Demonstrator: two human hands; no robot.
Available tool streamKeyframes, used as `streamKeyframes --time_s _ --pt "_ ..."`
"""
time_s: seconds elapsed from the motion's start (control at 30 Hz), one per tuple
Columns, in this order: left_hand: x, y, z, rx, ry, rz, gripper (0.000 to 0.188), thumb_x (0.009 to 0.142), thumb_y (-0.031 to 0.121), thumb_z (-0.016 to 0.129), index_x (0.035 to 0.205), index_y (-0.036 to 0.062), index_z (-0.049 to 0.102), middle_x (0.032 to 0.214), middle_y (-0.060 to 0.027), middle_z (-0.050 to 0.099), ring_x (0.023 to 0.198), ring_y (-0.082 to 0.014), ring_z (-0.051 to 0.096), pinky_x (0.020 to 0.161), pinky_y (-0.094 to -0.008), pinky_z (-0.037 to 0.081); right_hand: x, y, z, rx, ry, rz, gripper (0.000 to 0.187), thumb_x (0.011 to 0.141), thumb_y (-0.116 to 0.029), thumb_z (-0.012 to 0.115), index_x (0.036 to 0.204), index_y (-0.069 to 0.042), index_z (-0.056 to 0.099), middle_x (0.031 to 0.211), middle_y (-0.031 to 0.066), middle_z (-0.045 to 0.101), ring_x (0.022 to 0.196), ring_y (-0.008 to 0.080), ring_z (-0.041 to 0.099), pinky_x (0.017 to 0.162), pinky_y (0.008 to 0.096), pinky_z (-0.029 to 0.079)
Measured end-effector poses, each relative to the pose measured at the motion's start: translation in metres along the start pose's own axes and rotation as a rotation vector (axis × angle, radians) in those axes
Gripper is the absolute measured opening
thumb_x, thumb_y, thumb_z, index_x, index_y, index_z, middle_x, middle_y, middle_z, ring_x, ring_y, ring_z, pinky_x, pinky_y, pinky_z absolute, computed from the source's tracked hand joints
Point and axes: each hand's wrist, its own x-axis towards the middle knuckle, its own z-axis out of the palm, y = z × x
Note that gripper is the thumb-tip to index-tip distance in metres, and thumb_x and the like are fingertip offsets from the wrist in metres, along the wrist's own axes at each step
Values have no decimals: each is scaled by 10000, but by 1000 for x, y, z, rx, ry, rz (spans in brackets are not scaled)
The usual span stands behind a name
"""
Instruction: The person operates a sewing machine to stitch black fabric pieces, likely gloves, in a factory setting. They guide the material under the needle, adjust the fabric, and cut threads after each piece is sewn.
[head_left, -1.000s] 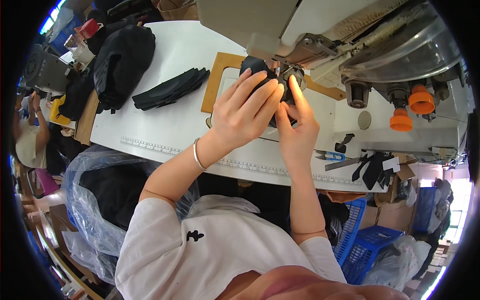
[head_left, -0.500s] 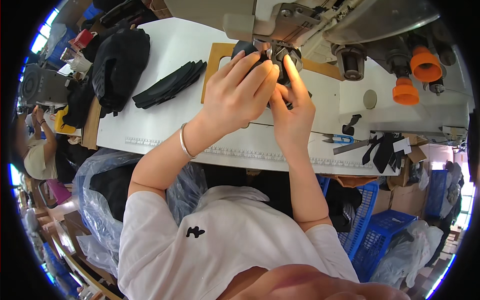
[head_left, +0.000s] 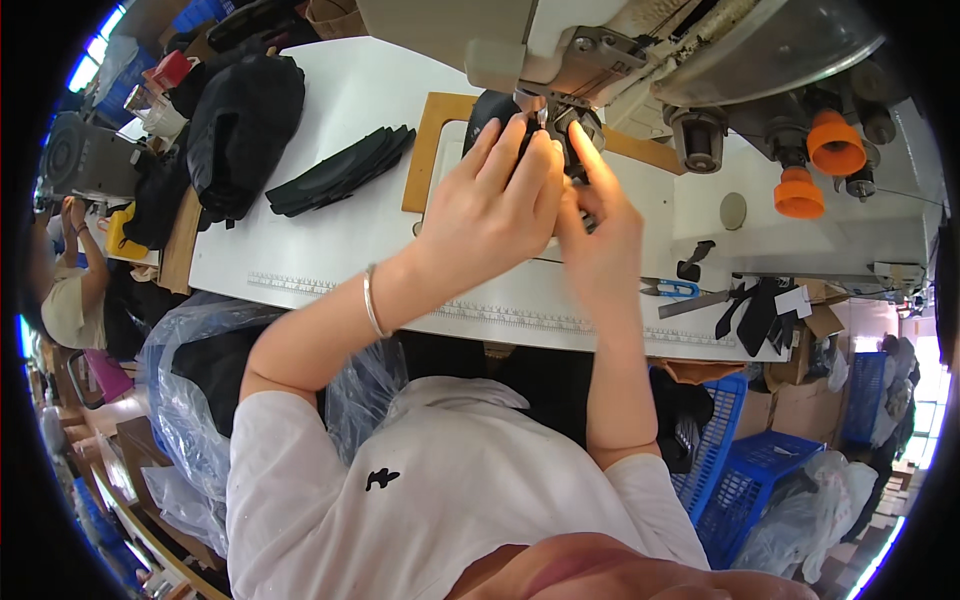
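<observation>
A black fabric piece (head_left: 486, 108) lies under the head of the sewing machine (head_left: 598, 55), mostly covered by my hands. My left hand (head_left: 492, 208) is on top of it, its fingers close together and curled over the fabric by the needle area. Against its fingertips, my right hand (head_left: 606, 228) grips the right side of the piece with thumb and bent fingers. Its index finger reaches up beside the presser foot. The needle point and the gripped edge are hidden behind my fingers.
Stacked black fabric pieces (head_left: 342, 172) lie left of my hands, with a black bag-like bundle (head_left: 245, 135) beyond. Blue-handled snips (head_left: 672, 288) and black strips (head_left: 765, 318) lie right. Orange cones (head_left: 836, 142) hang from the machine. Another person (head_left: 75, 300) works far left.
My right hand has shifted slightly right and down, its forearm more upright. My left hand has moved a little lower with the fabric still beneath it. The whole view has shifted slightly.
</observation>
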Motion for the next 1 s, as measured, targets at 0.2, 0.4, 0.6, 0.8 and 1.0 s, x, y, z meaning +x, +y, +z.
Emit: streamKeyframes --time_s 0.2,0.4,0.6,0.8,1.0 --pt "-2 37 -2 -4 -53 -342 336 844 101 752 1148 -30 695 1175 -140 659 1268 -357 615 1044 -592 479 17 -12 -32 -166 -168 -21 593 892 33 554 1465 -115 592 844 164 707 715 224 679 757 340 541" --pt "-14 18 5 -128 78 -249 371 761 51 751 1125 -17 732 1171 -136 678 1251 -353 634 1037 -572 497 13 -3 -28 -198 -129 -133 591 895 45 589 1458 -137 607 885 135 718 726 208 670 745 345 540" --pt "-16 10 4 -149 64 -214 368 765 45 745 1127 -13 738 1166 -132 683 1241 -353 640 1043 -553 502 14 -3 -31 -244 -151 -119 586 895 44 596 1453 -137 614 882 109 712 782 192 667 774 337 537" --pt "-14 -3 4 -229 60 -183 365 762 38 742 1124 -9 730 1150 -118 680 1240 -345 639 1050 -537 505 14 -4 -28 -265 -139 -135 573 896 40 600 1443 -131 621 879 101 713 801 192 669 781 338 538" --pt "-15 -17 7 -274 74 -132 303 776 73 697 1074 21 704 1099 -80 604 1224 -313 623 1028 -548 491 13 -5 -25 -279 -134 -149 561 895 37 604 1431 -125 628 880 92 716 782 195 667 763 343 543"
